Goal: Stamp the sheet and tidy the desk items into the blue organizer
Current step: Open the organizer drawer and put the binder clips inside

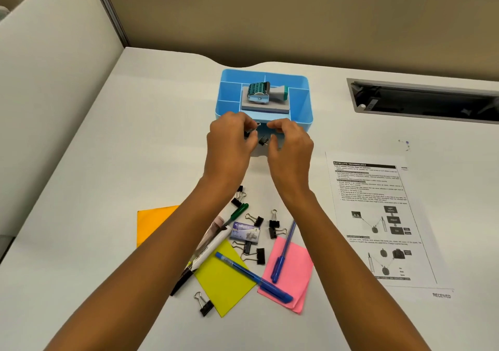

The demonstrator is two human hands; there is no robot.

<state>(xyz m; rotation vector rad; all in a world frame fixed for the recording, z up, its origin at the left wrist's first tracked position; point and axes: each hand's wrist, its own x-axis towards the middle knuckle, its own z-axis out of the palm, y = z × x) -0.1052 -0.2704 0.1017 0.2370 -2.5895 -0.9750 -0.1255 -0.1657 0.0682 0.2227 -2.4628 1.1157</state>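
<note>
The blue organizer [302, 107] stands at the back middle of the desk, with a grey ink pad [266, 105] and a teal stamp [266, 92] lying on top of it. Its pale front drawer [258, 154] is pulled out towards me. My left hand [229, 142] pinches a black binder clip [253, 129] just above the drawer. My right hand [290, 148] hovers beside it with curled fingers apart, and a second black binder clip [263, 140] sits between the two hands over the drawer. The printed sheet [378, 215] lies to the right, marked RECEIVED [441, 295] at its bottom corner.
Near me lie several black binder clips [274, 223], two blue pens [253, 276], a green pen [237, 213], a white marker [208, 253], a staples box [245, 232], and orange [151, 223], yellow [224, 283] and pink [291, 269] notes. A cable slot [421, 102] opens at the back right. A partition stands left.
</note>
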